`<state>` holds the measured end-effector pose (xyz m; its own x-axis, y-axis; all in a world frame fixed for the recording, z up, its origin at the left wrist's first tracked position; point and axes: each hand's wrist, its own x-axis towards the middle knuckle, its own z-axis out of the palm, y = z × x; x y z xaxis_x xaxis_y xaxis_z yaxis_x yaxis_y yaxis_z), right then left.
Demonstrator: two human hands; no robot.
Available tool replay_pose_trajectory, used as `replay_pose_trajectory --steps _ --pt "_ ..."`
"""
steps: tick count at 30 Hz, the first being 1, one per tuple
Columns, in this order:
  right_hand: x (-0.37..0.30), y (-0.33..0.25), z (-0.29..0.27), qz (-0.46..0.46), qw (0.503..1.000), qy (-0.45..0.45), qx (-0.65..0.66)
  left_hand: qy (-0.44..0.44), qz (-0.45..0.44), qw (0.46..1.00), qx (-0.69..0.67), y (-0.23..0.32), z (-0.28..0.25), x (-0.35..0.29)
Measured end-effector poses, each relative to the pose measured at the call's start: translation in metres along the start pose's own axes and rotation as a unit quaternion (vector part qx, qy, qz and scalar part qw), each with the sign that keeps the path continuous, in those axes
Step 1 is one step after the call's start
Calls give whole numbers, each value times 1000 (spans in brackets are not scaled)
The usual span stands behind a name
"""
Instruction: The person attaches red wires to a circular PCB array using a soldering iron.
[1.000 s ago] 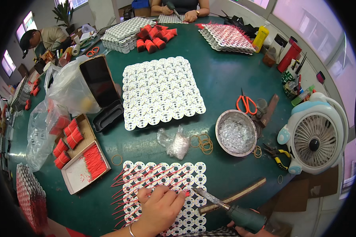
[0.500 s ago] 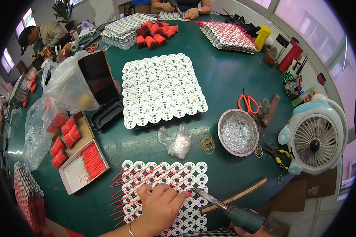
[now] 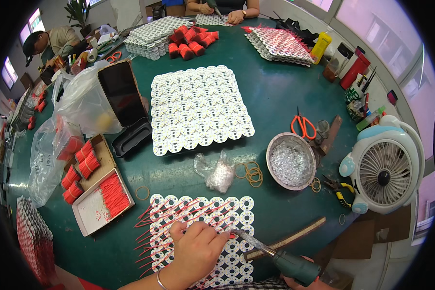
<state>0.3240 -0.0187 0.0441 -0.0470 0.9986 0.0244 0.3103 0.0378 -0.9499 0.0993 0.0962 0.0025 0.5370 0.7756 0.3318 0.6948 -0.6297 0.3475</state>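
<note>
A panel of round white circuit boards (image 3: 246, 217) lies flat before me, with thin red wires (image 3: 171, 212) slanting across its left and upper parts. My left hand (image 3: 195, 249) rests over the panel, thumb and forefinger pinched on a red wire whose end shows at the fingertips. My right hand (image 3: 290, 281), mostly hidden at the lower edge, grips a green-bodied soldering iron (image 3: 298, 268). The iron's metal tip touches or nearly touches the board beside my left fingertips.
A box of red wires (image 3: 113, 195) stands left, a bowl of silvery bits (image 3: 291, 162) right. Beyond are a stacked board panel (image 3: 198, 108) and a crumpled plastic bag (image 3: 220, 176). A wooden strip (image 3: 285, 239), pliers (image 3: 343, 191) and fan (image 3: 384, 176) sit right. Another person works opposite.
The view has shifted very slightly. My left hand and the soldering iron tip stay at nearly the same spot on the panel.
</note>
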Motion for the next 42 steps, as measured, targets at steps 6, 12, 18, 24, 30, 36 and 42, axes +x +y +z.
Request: replay_pose_trajectory --steps 6,12,18,24,30,36,42 --pt "0 -4 -4 8 1000 -3 -4 2 2 1000 6 1 1 0" --pt "-5 -3 3 6 993 41 112 12 6 1000 21 7 -2 -2" --pt "-24 23 -7 -13 1000 9 24 33 17 999 21 8 1 -4" --pt "-42 40 -10 -40 986 -9 -161 7 17 1000 24 8 -1 -5" --pt "-17 28 -5 -100 990 -24 -96 3 12 999 30 10 0 -6" --pt "-17 7 -4 -29 999 -4 -43 6 16 999 36 12 -3 -6" --pt "-12 9 -11 -93 995 11 -41 13 16 999 39 12 -6 -6"
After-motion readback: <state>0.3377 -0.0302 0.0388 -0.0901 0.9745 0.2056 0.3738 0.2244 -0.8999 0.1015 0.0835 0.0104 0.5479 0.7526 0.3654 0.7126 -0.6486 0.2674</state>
